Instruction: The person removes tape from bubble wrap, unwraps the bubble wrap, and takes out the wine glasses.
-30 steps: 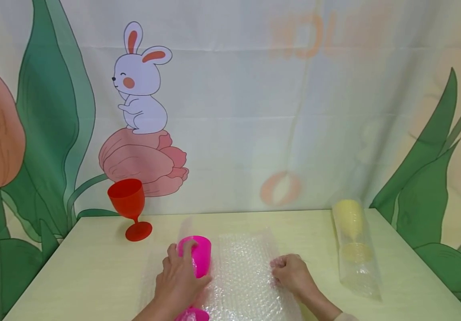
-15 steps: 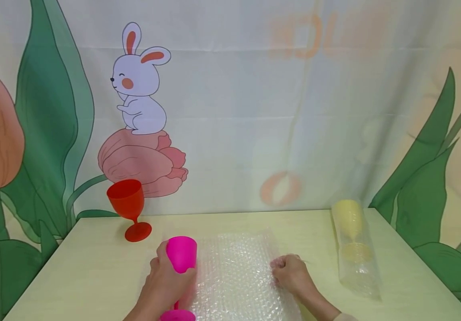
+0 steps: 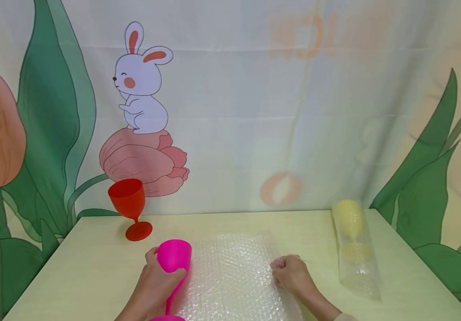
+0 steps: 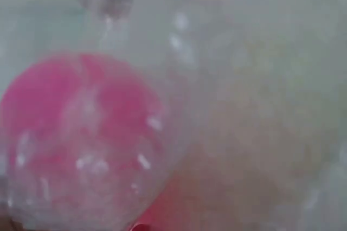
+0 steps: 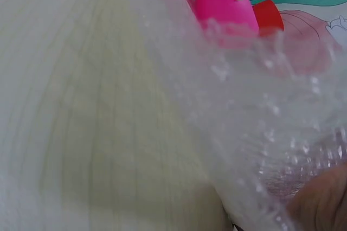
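Observation:
A pink goblet (image 3: pixel 174 256) stands near the front of the table, its foot partly cut off by the head view's lower edge. Around its bowl curls my left hand (image 3: pixel 156 280), thumb on the near side. Bubble wrap (image 3: pixel 234 276) spreads to the right of the goblet. My right hand (image 3: pixel 294 274) pinches the wrap's right edge. In the left wrist view a blurred pink round part of the goblet (image 4: pixel 70 101) shows through clear wrap. The right wrist view has the wrap (image 5: pixel 238 106) raised beside the right hand (image 5: pixel 322 204).
A red goblet (image 3: pixel 128 200) stands at the back left of the table (image 3: pixel 74 276). Toward the back right lies a yellow goblet (image 3: pixel 351 220) inside a clear bubble-wrap sleeve (image 3: pixel 360 276). A printed curtain (image 3: pixel 230 111) hangs behind the table's far edge.
My left hand has moved left with the pink goblet, its grip now lower round the bowl. The right hand has stayed at the wrap's edge.

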`<state>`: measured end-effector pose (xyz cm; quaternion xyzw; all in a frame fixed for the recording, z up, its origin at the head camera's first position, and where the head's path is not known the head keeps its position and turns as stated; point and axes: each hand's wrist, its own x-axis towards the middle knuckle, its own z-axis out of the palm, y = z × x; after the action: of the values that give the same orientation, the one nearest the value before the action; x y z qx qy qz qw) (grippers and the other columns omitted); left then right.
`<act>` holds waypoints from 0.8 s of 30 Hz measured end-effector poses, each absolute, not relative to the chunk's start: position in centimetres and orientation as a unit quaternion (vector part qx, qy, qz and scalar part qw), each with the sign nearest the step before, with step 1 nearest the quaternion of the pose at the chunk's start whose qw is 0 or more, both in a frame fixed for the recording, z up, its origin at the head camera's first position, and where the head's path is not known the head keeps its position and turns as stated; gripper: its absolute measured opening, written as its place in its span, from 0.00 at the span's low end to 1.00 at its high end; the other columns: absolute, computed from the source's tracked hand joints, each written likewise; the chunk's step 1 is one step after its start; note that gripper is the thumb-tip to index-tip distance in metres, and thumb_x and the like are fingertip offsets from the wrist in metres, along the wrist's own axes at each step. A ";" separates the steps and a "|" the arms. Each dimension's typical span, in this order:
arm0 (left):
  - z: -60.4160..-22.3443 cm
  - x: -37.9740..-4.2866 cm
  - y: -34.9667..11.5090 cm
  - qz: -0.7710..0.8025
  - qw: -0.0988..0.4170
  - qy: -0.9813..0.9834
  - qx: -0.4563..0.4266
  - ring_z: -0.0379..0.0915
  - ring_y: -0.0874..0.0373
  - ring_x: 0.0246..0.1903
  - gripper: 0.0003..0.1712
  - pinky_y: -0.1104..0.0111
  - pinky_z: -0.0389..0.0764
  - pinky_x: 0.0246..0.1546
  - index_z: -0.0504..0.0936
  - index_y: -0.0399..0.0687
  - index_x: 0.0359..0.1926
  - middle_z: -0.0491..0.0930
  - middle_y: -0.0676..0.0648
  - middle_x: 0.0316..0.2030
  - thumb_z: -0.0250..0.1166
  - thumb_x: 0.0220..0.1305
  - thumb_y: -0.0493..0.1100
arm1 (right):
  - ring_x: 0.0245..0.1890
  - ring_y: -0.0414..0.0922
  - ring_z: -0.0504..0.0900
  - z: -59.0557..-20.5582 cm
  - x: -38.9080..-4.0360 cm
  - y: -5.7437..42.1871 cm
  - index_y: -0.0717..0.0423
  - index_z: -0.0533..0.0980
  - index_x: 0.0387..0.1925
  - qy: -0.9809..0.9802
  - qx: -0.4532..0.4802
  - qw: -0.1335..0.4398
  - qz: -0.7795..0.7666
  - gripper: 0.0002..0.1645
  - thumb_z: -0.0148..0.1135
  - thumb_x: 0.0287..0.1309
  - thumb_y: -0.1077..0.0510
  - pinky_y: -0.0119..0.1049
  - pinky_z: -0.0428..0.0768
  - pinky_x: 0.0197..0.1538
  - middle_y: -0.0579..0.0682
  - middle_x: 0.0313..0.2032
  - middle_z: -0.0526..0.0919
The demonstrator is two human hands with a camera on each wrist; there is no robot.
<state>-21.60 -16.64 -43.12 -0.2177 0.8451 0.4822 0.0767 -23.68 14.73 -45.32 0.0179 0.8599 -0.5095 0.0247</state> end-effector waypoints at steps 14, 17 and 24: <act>-42.9 -20.6 -16.7 0.297 0.050 0.943 -0.145 0.56 0.25 0.63 0.53 0.31 0.77 0.50 0.49 0.45 0.81 0.50 0.22 0.68 0.66 0.62 0.51 | 0.24 0.41 0.78 -45.3 -23.7 14.8 0.72 0.82 0.39 0.859 0.015 0.024 -0.511 0.11 0.57 0.54 0.74 0.35 0.84 0.30 0.51 0.29 0.81; -43.1 -20.6 -17.1 0.293 0.055 0.943 -0.145 0.62 0.26 0.59 0.57 0.35 0.81 0.45 0.48 0.46 0.80 0.56 0.23 0.64 0.71 0.61 0.54 | 0.25 0.41 0.78 -45.3 -23.7 14.8 0.71 0.82 0.38 0.859 0.014 0.023 -0.512 0.11 0.58 0.54 0.74 0.35 0.84 0.30 0.51 0.28 0.80; -43.3 -20.7 -18.2 0.313 0.047 0.934 -0.165 0.65 0.27 0.56 0.66 0.40 0.84 0.39 0.46 0.47 0.78 0.59 0.25 0.62 0.81 0.50 0.53 | 0.24 0.42 0.82 -45.1 -24.0 15.0 0.74 0.81 0.40 0.853 0.023 0.025 -0.521 0.14 0.60 0.49 0.75 0.36 0.86 0.29 0.53 0.30 0.82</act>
<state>-20.70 -18.23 -43.31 -0.1649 0.9342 0.3128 0.0470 -23.96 15.04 -45.09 0.0230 0.8531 -0.5207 0.0247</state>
